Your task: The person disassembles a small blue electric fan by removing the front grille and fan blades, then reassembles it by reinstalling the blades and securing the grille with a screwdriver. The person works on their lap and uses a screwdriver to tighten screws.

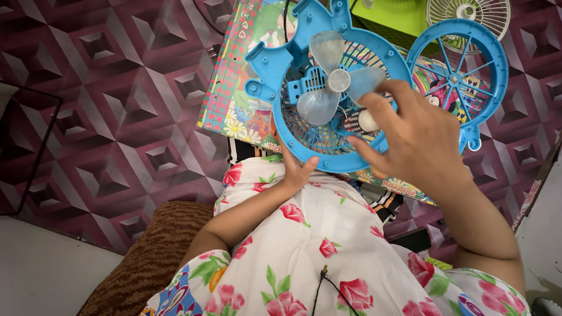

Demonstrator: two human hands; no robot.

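Observation:
A blue plastic fan body (275,64) with a pale translucent three-blade propeller (336,82) is held up over my lap. My left hand (295,169) grips its lower rim from underneath. My right hand (418,137) reaches over the front of the fan, with its fingers curled at a small white and dark motor part (363,122) just right of the blades. The fan's blue front grille (458,76), a spoked ring, lies to the right on a colourful cartoon-printed board (234,93).
A lime-green box (398,17) and a small white fan grille (468,14) sit at the top. The floor is covered in a maroon geometric mat (117,117). A brown cushion (146,257) lies at lower left. My floral dress fills the bottom.

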